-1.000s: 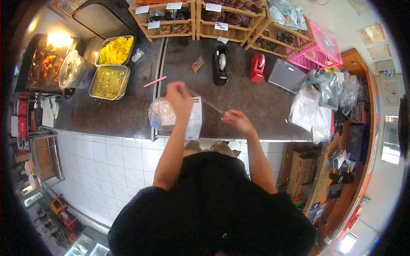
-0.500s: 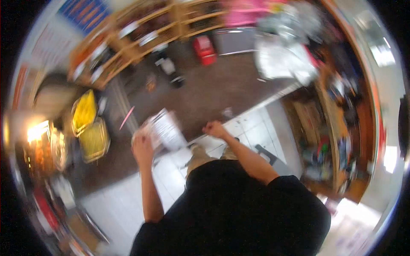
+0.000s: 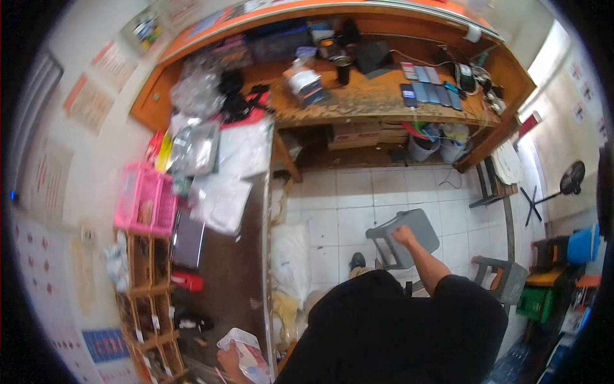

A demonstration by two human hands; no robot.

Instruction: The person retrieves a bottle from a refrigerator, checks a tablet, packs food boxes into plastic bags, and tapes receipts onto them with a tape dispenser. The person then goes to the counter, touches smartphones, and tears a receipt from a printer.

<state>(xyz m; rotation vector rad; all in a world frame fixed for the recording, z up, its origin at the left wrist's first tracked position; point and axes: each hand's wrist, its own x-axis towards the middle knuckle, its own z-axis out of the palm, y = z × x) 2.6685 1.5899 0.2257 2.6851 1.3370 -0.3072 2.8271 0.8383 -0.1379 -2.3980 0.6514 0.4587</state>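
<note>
At the lower left, my left hand [image 3: 229, 360] grips a clear plastic bag [image 3: 246, 349] with white and reddish contents, over the dark counter [image 3: 233, 281]. My right hand [image 3: 403, 235] is closed, out over a grey plastic stool [image 3: 419, 240] on the tiled floor. Whether its fingers hold anything is too small to tell. Beside the bag, part of a pink stick [image 3: 220, 374] shows. A red tape dispenser [image 3: 187, 281] and a black one [image 3: 193, 322] stand farther up the counter.
A pink basket [image 3: 147, 198], wooden racks [image 3: 150, 307] and white plastic bags [image 3: 220, 201] line the left side. Ahead is a wooden desk [image 3: 364, 102] with several phones [image 3: 430, 94]. A second stool [image 3: 505, 280] stands at the right, near a fan [image 3: 571, 178].
The view has swung right, from the counter toward the desk and floor. My left hand now has the plastic bag. My right hand has moved away from the counter, over the stool.
</note>
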